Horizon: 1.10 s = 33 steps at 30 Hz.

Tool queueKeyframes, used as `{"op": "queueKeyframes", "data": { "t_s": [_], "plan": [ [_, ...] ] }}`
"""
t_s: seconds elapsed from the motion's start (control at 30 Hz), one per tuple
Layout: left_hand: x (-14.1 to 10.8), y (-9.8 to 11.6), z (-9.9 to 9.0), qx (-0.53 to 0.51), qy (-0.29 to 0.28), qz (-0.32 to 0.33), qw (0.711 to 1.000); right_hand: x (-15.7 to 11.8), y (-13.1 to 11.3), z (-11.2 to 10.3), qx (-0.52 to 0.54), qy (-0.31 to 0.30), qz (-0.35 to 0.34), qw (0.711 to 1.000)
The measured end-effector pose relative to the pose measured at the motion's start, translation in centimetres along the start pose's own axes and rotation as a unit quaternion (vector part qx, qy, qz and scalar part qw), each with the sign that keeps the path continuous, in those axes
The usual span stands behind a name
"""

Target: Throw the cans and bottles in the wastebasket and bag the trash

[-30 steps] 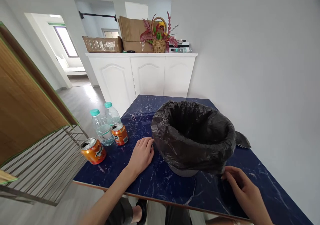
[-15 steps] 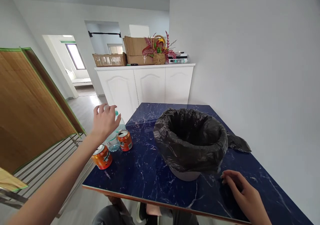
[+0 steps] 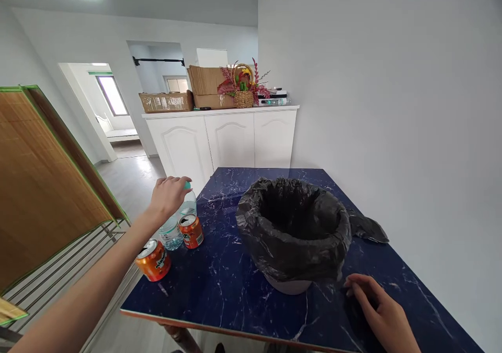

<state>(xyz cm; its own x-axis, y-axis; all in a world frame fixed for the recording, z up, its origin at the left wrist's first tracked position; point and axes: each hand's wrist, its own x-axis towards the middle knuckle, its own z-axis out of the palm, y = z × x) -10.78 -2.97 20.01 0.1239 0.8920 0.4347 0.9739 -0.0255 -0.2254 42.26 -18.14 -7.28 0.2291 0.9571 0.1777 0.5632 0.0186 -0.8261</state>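
My left hand (image 3: 168, 195) reaches over two clear plastic bottles at the table's left side. Its fingers and thumb close around the teal cap of the rear bottle (image 3: 190, 205); part of the grip is hidden. The front bottle (image 3: 171, 236) stands under my wrist, with its top out of sight. Beside it is an opened orange soda can (image 3: 191, 231), and a second orange can (image 3: 154, 260) stands nearer me. My right hand (image 3: 378, 306) rests on the tabletop, fingers curled in and thumb against them, holding nothing. Between my hands stands a bin (image 3: 290, 286) lined with a black garbage bag (image 3: 294, 248).
The blue marbled table (image 3: 219, 295) has its edge just left of the cans. A tail of the bag (image 3: 368, 228) lies right of the bin. White cabinets (image 3: 231, 138) carry cardboard boxes (image 3: 167, 102) and a flower basket (image 3: 243, 99). A metal rack (image 3: 70, 280) stands at left.
My left hand has lowered onto the bottle top and its fingers have closed in. The view has tilted up slightly. My right hand stays in place on the table.
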Motion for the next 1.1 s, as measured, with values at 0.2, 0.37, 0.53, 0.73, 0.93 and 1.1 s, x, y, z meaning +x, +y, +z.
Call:
{"op": "queueKeyframes", "data": {
  "t_s": [0.2,0.37,0.53,0.73,0.93,1.1],
  "plan": [
    [0.5,4.0,-5.9,-0.127,0.212,0.050,0.968,0.1,0.3,0.4,0.000,0.006,-0.006,1.000],
    [-0.8,9.3,-14.4,-0.281,0.365,0.087,0.883,0.3,0.0,0.3,0.002,0.016,-0.007,1.000],
    [-2.5,12.8,-18.6,-0.298,0.292,0.214,0.883,0.3,-0.6,0.4,0.017,0.019,-0.009,1.000],
    [-1.5,16.0,-16.3,-0.320,0.123,0.353,0.871,0.4,-0.9,0.4,0.043,0.011,0.002,0.999],
    [0.4,17.3,-13.1,-0.311,-0.027,0.376,0.872,0.6,-0.7,0.2,0.049,-0.004,0.012,0.999],
    [1.2,17.3,-12.6,-0.316,-0.075,0.376,0.868,0.8,-0.2,0.2,0.062,-0.035,0.007,0.997]
  ]
}}
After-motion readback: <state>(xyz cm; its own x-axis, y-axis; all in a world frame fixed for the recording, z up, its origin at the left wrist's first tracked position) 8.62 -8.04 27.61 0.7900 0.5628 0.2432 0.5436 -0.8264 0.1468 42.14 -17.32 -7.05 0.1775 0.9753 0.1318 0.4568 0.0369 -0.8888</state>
